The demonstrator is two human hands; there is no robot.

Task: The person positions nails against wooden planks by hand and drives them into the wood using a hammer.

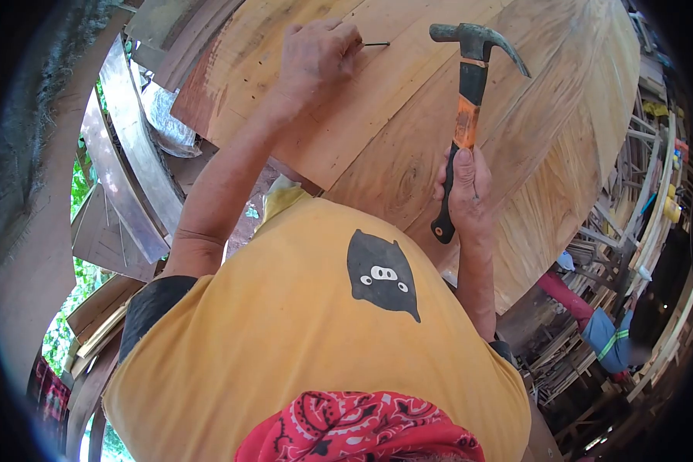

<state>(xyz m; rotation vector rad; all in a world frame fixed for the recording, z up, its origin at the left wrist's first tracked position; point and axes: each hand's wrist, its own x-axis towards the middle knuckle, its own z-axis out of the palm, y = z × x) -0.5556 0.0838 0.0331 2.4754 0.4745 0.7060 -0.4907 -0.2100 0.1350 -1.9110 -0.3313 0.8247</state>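
My left hand is closed at the upper middle of the view, low over a wide wooden panel made of joined boards. A thin dark nail sticks out from between its fingertips, lying at a low angle over the boards. Whether the nail's tip touches the wood I cannot tell. In my right hand is a claw hammer with an orange and black handle, gripped near the lower end. Its dark metal head is up over the panel, apart from the nail, with the claw pointing right.
Curved planks and shorter wood pieces stand at the left. Wooden racks and stacked lumber fill the right side. A person in blue and red is at the lower right. The panel's near edge meets my yellow shirt.
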